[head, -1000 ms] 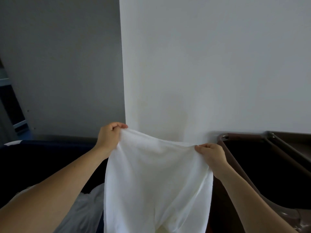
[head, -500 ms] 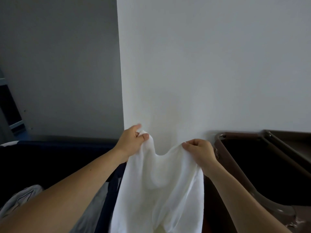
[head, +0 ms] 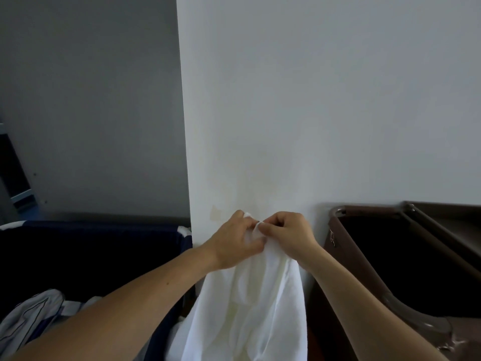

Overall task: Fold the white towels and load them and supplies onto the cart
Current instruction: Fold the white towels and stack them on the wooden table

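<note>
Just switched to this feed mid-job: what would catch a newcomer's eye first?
The white towel hanging at bottom centre, its top edge pinched together by the left hand and right hand. A brown bin stands open to the right; a navy hamper holding striped cloth sits left.

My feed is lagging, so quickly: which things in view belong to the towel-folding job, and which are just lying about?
In the job: white towel, top corners pinched together by left hand and right hand; brown bin at right, maybe the cart.
Lying about: dark blue bin at left; striped cloth inside it.
</note>
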